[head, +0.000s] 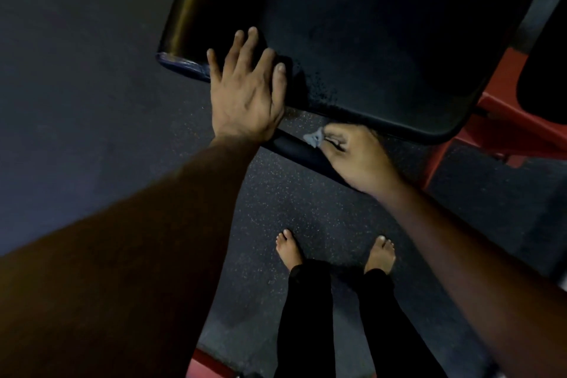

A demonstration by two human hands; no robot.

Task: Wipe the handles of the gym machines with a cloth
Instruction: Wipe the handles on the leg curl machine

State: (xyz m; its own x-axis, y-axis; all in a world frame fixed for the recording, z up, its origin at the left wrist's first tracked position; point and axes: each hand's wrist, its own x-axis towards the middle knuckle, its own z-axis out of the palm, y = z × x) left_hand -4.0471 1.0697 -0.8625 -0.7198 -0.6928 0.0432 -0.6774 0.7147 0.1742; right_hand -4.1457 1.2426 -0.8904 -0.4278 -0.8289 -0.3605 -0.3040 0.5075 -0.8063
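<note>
Black padding covers the big gym machine pad [383, 34] that fills the upper part of the view, its surface dull and finely textured, with a rounded edge along its near side. Left hand [245, 86] lies flat on the pad's near left corner, fingers straight and spread, its grip released and holding nothing. Just below the pad's near edge runs a dark padded handle bar [294, 147], slanting away from under the left wrist toward the right hand [356, 153]. That hand has its fingers curled, its grip clenched around a small grey cloth [314, 136], only a crumpled bit of which pokes out on the side facing the left hand. Cloth and knuckles sit against the handle bar, right under the pad's edge; how much of the bar the fingers wrap cannot be told in the dim light. Red metal frame [503, 129] shows beyond the pad's right corner, and another red piece [208, 362] lies well below the pad. Speckled dark rubber floor [306, 209] spreads beneath the pad, where two bare feet [380, 255] in black trousers [310, 316] stand
</note>
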